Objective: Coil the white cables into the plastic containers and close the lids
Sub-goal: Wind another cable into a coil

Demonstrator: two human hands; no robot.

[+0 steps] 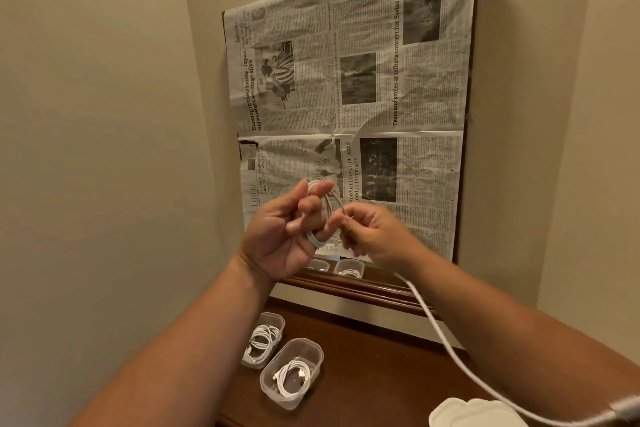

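Note:
A white cable (437, 326) is being held up in front of the mirror. My left hand (287, 229) has several loops of it wound round its spread fingers. My right hand (372, 232) pinches the cable just right of the loops, and the free end trails down under my right forearm to the bottom right. Below, on the wooden dresser (381, 367), stand two open clear plastic containers. The far container (264, 340) holds a coiled white cable, and so does the near container (292, 373). White lids (474, 414) lie at the bottom edge.
A mirror covered with newspaper (349, 97) leans on the wall behind the dresser; its uncovered bottom strip reflects the containers. Beige walls close in on the left and right. The dresser's front edge runs along the bottom of the view.

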